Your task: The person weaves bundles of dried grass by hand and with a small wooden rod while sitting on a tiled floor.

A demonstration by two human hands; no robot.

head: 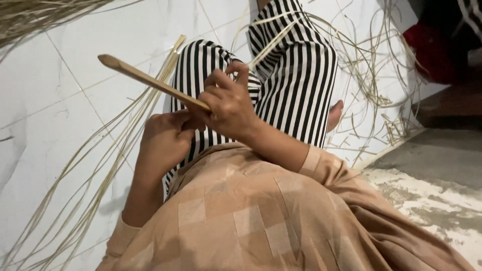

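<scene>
Gripping bamboo stick [150, 80]: right hand [228, 108], left hand [165, 138] beneath.

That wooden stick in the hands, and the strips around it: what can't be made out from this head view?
- Wooden stick: its near end is hidden inside the right hand.
- Left hand: its fingertips are tucked under the right hand, so what they grip is hidden.
- Thin strip over the striped knee: where it ends at the hands is covered by fingers.
- Cane strips on the floor: cut off by the left and bottom edges.
</scene>
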